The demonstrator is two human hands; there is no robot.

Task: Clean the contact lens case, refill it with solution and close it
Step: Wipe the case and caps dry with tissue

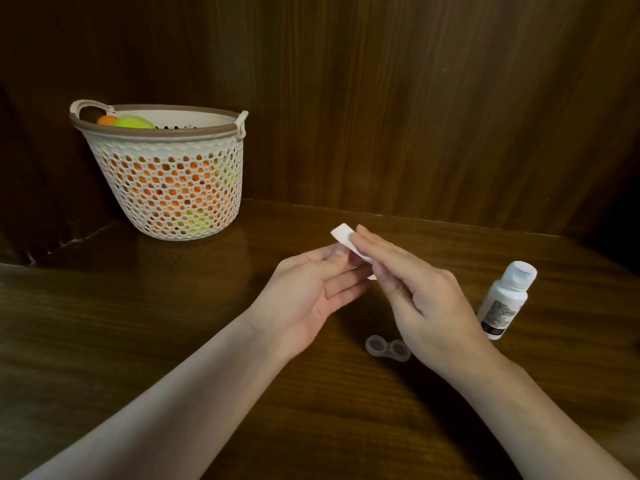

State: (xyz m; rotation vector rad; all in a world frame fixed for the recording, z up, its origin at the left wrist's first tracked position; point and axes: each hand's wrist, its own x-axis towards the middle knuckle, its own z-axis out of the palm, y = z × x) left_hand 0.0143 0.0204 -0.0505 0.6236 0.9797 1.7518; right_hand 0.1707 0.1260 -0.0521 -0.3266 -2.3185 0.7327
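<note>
Both the left hand [311,292] and right hand [412,296] pinch 1 white pad [346,239] above the table [138,323]. The lens case [388,349] lies open below them, bottle [505,299] to its right.

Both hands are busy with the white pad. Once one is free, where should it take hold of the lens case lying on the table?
Probably the narrow bridge between the two wells of the lens case, pinched from above: it lies flat on the table with wells up and uncapped, so the waist is the slimmest hold. The left hand has the clearer path; the right hand hangs over its right end.
</note>
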